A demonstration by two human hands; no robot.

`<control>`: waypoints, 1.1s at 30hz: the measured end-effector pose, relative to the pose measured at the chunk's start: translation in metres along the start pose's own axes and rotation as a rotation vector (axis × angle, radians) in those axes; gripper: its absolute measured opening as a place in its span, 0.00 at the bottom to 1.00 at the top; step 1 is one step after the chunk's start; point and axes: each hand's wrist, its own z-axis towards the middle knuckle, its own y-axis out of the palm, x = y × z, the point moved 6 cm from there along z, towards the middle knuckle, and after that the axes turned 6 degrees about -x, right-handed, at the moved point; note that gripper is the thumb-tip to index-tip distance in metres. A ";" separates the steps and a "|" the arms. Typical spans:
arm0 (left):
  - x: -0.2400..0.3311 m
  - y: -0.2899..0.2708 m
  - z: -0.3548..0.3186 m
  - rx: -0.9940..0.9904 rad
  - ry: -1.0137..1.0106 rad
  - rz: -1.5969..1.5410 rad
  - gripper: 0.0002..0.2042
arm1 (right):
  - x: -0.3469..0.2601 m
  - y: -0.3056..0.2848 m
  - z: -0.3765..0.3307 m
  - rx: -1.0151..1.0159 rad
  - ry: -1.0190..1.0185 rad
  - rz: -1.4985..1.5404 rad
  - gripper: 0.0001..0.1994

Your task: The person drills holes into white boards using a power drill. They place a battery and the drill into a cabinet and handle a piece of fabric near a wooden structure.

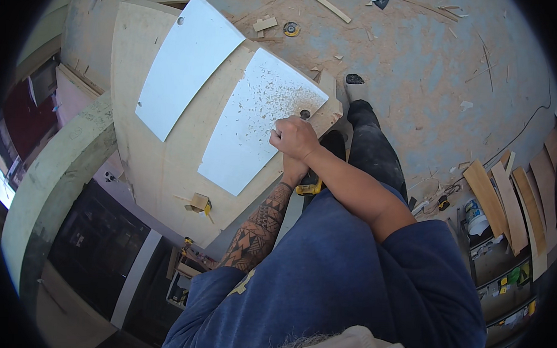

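Two white curved panels lie on a large wooden worktop. The nearer panel [250,115] is strewn with wood chips and dust and has a round hole [305,114] by its right edge. My right hand [296,136] is closed over that edge, just below the hole; whatever its fingers hold is hidden. Under my right wrist is my left hand [294,168], its fingers out of sight. Against it shows part of a yellow-and-black power tool [309,185]; its grip is hidden. The farther panel [187,63] has a round hole near each end of its left side.
A small open cardboard box [199,202] sits on the worktop's bare wood [168,176]. Offcuts [265,24] and a yellow-and-black disc [291,29] lie on the dusty floor. Curved wooden strips [487,196] lean at the right, near a white bucket [475,216]. A cable [525,124] crosses the floor.
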 end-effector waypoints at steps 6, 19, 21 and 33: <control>0.017 -0.002 0.000 0.047 0.002 -0.150 0.18 | 0.003 0.003 0.004 0.001 0.050 -0.055 0.13; -0.063 -0.044 -0.117 0.299 0.100 -0.268 0.22 | -0.082 0.115 -0.074 -0.207 -0.124 -0.081 0.13; -0.109 -0.050 -0.147 0.290 -0.135 -0.462 0.18 | -0.088 0.157 -0.089 -0.321 -0.148 -0.066 0.13; -0.243 -0.024 -0.238 0.486 -0.207 -0.817 0.10 | -0.093 0.277 -0.169 -0.853 -0.377 -0.136 0.15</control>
